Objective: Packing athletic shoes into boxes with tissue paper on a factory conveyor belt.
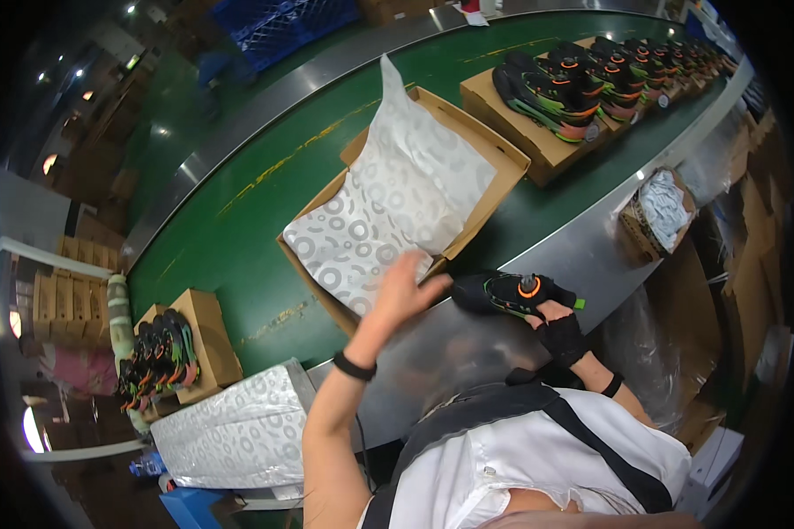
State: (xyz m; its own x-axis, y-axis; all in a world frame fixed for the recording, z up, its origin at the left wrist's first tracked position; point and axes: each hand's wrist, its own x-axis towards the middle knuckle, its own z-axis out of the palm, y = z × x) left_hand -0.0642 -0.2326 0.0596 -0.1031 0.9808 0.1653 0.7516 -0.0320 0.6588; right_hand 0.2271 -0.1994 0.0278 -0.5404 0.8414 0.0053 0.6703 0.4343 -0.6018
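Observation:
An open brown shoebox (494,220) sits on the green belt, lined with patterned white tissue paper (362,229). One flap of the tissue stands up at the far side of the box. My left hand (402,289) is over the near edge of the box, fingers apart and slightly blurred, by the tissue. Whether it touches the paper I cannot tell. At the metal ledge my right hand (558,328), in a black fingerless glove, grips a black sneaker (494,293) with orange and green details. The shoe's toe points left, close to my left hand.
Brown boxes (538,145) topped with similar sneakers line the belt at far right. More sneakers (163,357) stand by a box at left. A stack of patterned tissue (238,428) lies near left. A small carton (657,212) of crumpled pale paper is on the right ledge (556,251).

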